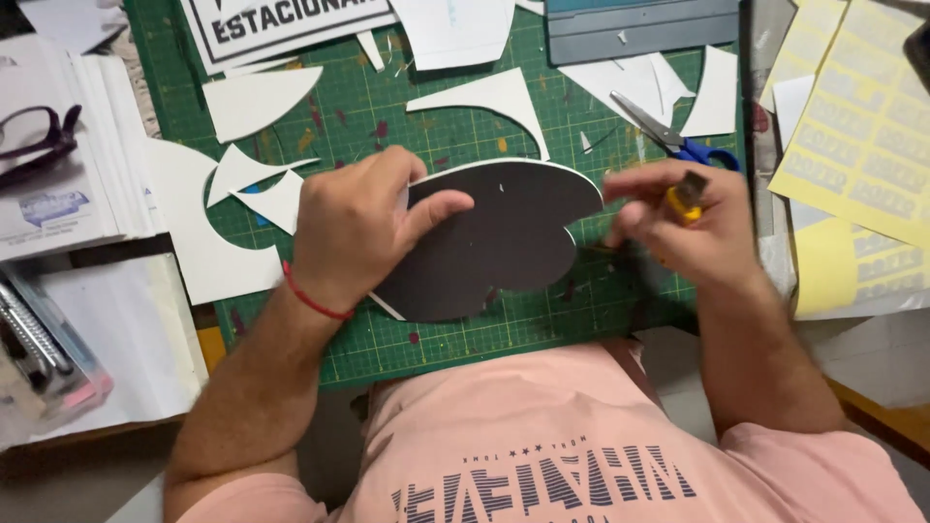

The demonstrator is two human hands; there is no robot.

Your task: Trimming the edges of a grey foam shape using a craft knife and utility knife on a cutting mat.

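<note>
On the green cutting mat (387, 107), near its front edge, lay a dark rounded board (504, 237) with a white rim. The left hand (354, 228) held its left side, thumb pressed on the dark face and fingers curled around the edge. The right hand (683, 228) hovered just past the board's right end, its fingers closed around a small yellow cutter (686, 194), blurred, so the blade could not be made out. White offcuts (262, 97) lay scattered over the mat, with blue-handled scissors (668, 136) behind the right hand. Yellow sticker sheets (862, 126) lay to the right on the worktop, glasses (39, 140) far left.
</note>
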